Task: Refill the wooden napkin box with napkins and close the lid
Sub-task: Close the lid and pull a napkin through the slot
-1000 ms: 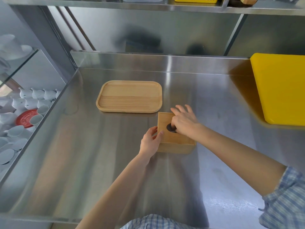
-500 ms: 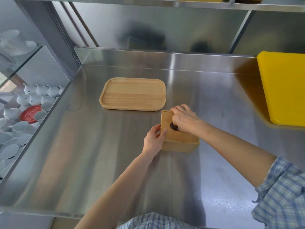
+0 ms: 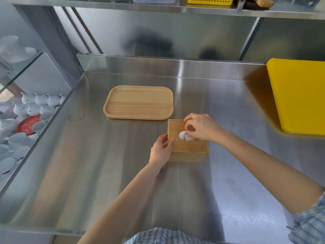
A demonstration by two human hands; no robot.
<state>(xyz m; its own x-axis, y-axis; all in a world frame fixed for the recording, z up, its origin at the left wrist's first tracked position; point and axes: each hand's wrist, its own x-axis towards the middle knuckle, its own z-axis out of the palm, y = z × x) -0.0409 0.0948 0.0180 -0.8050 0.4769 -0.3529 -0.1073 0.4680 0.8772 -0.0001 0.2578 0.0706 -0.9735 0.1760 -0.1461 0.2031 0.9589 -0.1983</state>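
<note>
The wooden napkin box stands on the steel counter with its lid flat on top. A white napkin pokes up through the round hole in the lid. My right hand hovers over the lid, and its thumb and fingertips pinch that napkin. My left hand grips the box's left side, thumb on the top edge. The inside of the box is hidden by the lid.
An empty wooden tray lies just behind the box. A yellow cutting board leans at the right. Beyond the counter's left edge, white cups and a red plate sit lower down. A shelf with a yellow basket hangs overhead.
My right fingers were in the dark hole of the lid; now they have risen a little and a white napkin shows through the hole. My left hand kept its hold on the box.
</note>
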